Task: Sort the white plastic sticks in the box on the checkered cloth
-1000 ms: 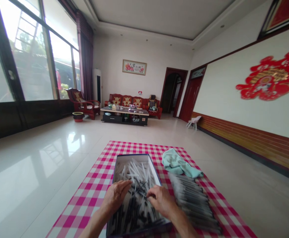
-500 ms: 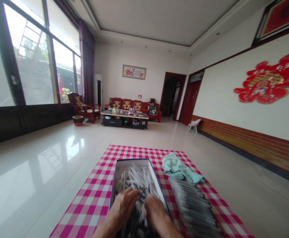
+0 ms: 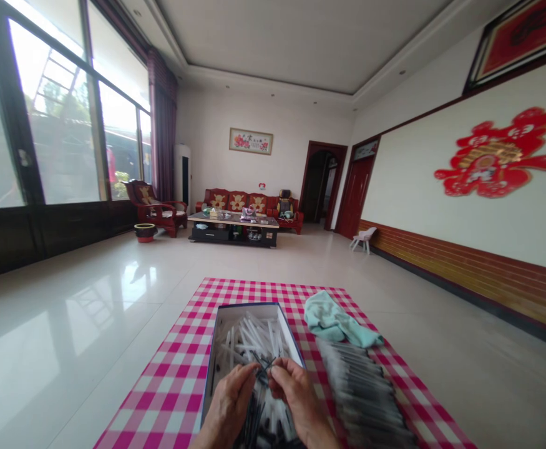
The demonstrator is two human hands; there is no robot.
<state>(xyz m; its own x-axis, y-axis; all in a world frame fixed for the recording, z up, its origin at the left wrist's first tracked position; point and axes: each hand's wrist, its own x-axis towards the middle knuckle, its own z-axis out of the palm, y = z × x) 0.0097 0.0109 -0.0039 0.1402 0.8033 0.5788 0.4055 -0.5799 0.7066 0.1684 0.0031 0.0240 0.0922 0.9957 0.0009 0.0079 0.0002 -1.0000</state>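
An open box (image 3: 292,333) with a blue edge stands on the checked cloth, holding many whitish translucent tubes (image 3: 254,333) at its far end and thin black pieces (image 3: 254,415) nearer me. My left hand (image 3: 231,394) is over the box's left part, its fingers closed at thin dark pieces. My right hand (image 3: 296,390) is beside it to the right, thumb and finger pinched on a thin dark piece. The dark pieces cross between my fingertips. Right of the box lies a row of clear and black pens (image 3: 366,390), somewhat blurred.
A pink and white checked cloth (image 3: 170,374) covers the table. A mint green towel (image 3: 336,321) lies crumpled beyond the pens. Farther off are a low table (image 3: 235,229), a red sofa, an armchair and a small stool (image 3: 363,239).
My right hand has turned, and its pinched thumb and finger now show. My left hand has shifted slightly left and down. The view has tilted up slightly.
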